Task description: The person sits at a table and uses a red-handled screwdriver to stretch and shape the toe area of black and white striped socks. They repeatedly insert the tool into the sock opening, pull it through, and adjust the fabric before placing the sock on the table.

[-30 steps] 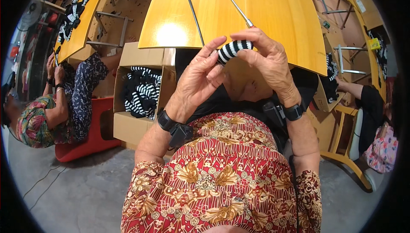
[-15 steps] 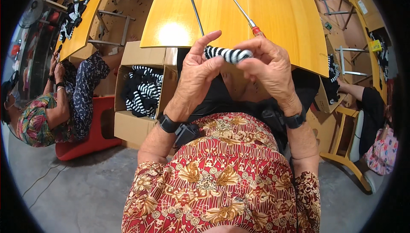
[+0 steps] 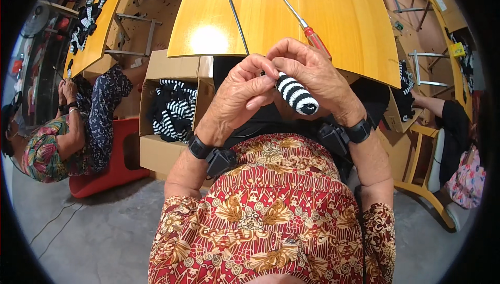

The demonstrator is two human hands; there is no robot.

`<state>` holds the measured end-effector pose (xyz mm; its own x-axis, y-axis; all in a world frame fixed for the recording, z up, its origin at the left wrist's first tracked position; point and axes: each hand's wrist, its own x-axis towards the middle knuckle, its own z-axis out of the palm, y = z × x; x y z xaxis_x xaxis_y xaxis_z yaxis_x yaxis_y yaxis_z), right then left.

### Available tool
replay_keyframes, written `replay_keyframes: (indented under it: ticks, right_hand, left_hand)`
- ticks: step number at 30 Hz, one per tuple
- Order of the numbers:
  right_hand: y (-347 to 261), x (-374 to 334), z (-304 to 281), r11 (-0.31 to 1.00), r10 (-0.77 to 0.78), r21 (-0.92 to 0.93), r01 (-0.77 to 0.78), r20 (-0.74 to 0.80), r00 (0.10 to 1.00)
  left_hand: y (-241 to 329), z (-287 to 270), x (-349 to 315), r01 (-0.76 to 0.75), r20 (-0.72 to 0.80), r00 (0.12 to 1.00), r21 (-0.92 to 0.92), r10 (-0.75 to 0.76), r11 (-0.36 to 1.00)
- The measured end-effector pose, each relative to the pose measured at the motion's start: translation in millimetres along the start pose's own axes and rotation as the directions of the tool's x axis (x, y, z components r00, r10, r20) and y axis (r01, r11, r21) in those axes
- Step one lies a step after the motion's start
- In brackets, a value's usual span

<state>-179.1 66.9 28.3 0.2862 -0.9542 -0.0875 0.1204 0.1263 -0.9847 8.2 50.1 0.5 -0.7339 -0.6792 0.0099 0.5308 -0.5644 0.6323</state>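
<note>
A black-and-white striped knit piece (image 3: pixel 296 94), rolled into a short tube, slants between my hands just off the table's near edge. Its rounded end points down toward my lap. My right hand (image 3: pixel 325 81) is closed around its upper part, thumb and fingers bent over it. At the far end, my left hand (image 3: pixel 237 92) pinches with thumb and forefinger, touching the right fingertips; what lies in that pinch is mostly hidden. Beyond the hands, a screwdriver (image 3: pixel 314 39) with a red handle and a thin dark rod (image 3: pixel 236 18) rest on the table.
The yellow wooden table (image 3: pixel 344 18) is in front of me. An open cardboard box (image 3: pixel 161 154) of striped knit pieces stands at left, another box (image 3: pixel 394 109) at right. People sit on both sides, near a red chair (image 3: pixel 112 154) and a wooden chair (image 3: pixel 424 190).
The striped tube has turned from lying crosswise to slanting down toward me. My left fingers went from spread to pinching at its far end, and both hands came closer together.
</note>
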Motion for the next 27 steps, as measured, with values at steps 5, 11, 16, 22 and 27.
replay_keyframes:
  ticks: [5,11,16,22,27]
  right_hand:
    - [-6.4,-2.4,6.5,0.989,-0.072,-0.128,0.072,0.000,0.997]
    - [11.3,-4.6,-1.7,0.981,-0.010,0.193,-0.005,0.077,0.997]
    - [5.5,-3.2,-9.5,1.000,0.005,-0.028,-0.006,-0.017,1.000]
    - [0.3,-7.6,-5.7,0.922,-0.289,-0.282,0.266,-0.042,0.956]
    - [-13.3,-28.1,8.2,0.766,-0.494,-0.395,0.507,0.144,0.858]
  left_hand:
    - [2.3,-1.5,0.7,0.012,0.046,0.999,-0.089,-0.008,0.996]
    - [2.1,-5.9,1.2,-0.006,0.041,0.999,-0.198,0.014,0.980]
    - [-0.3,0.1,-0.2,0.015,0.059,0.998,-0.031,-0.013,0.999]
    - [20.1,28.4,-8.5,0.047,0.108,0.987,0.527,-0.122,0.848]
    - [8.3,45.8,-11.3,-0.253,0.458,0.874,0.718,-0.166,0.648]
